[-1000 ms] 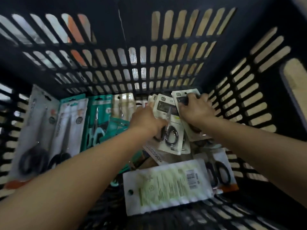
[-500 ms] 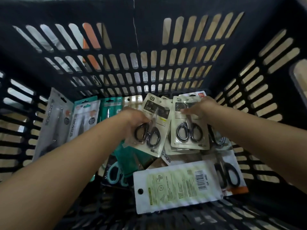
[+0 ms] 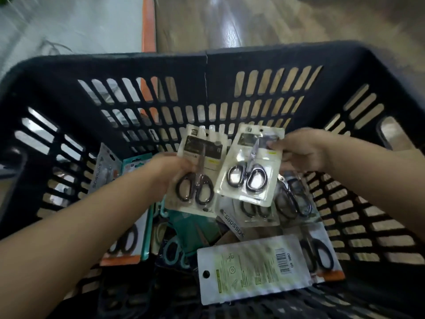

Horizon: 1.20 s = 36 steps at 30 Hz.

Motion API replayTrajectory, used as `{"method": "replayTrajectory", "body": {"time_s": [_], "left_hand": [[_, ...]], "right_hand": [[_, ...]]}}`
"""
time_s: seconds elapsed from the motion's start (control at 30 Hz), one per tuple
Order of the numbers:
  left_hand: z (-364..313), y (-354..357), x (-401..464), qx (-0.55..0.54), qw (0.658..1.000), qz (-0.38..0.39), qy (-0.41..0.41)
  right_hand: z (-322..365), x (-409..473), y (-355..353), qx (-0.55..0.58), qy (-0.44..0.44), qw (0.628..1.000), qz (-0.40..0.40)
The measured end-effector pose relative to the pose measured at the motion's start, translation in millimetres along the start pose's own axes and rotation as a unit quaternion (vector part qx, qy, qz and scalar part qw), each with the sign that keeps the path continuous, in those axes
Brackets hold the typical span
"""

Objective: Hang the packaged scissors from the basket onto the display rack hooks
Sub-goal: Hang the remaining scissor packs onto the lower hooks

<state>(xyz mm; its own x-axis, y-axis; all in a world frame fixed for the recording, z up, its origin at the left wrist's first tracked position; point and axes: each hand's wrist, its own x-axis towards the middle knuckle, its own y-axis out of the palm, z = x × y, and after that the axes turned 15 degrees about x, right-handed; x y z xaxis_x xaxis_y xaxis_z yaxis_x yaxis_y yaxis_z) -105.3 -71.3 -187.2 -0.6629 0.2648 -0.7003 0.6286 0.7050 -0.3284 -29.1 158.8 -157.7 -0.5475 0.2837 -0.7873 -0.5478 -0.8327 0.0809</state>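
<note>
The left hand (image 3: 171,172) pinches one scissors pack (image 3: 199,171) by its left edge, and the right hand (image 3: 299,150) pinches a second scissors pack (image 3: 251,166) by its upper right edge, both packs held side by side above the middle of the black basket (image 3: 207,72). More packaged scissors lie on the basket floor, with a white pack turned back-side up (image 3: 253,268) toward the near edge.
</note>
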Motion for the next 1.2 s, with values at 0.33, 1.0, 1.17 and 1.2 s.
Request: {"method": "replayTrajectory", "body": {"time_s": [0.33, 1.0, 1.17, 1.2], "left_hand": [[23.5, -10.5, 1.4, -0.08, 0.996, 0.004, 0.034], [-49.3, -42.1, -157.4, -0.089, 0.988, -0.026, -0.122], [-193.2, -126.2, -261.5, -0.134, 0.989, -0.057, -0.02], [-227.2, -147.6, -287.2, -0.142, 0.988, -0.061, 0.012]], "right_hand": [[-17.3, -6.8, -1.8, 0.051, -0.05, 0.996, 0.054], [27.5, -144.5, 28.8, -0.015, 0.09, 0.996, 0.002], [191.4, -273.4, 63.3, -0.028, -0.004, 1.0, 0.006], [227.4, -304.4, 71.4, -0.031, -0.027, 0.999, 0.009]]}}
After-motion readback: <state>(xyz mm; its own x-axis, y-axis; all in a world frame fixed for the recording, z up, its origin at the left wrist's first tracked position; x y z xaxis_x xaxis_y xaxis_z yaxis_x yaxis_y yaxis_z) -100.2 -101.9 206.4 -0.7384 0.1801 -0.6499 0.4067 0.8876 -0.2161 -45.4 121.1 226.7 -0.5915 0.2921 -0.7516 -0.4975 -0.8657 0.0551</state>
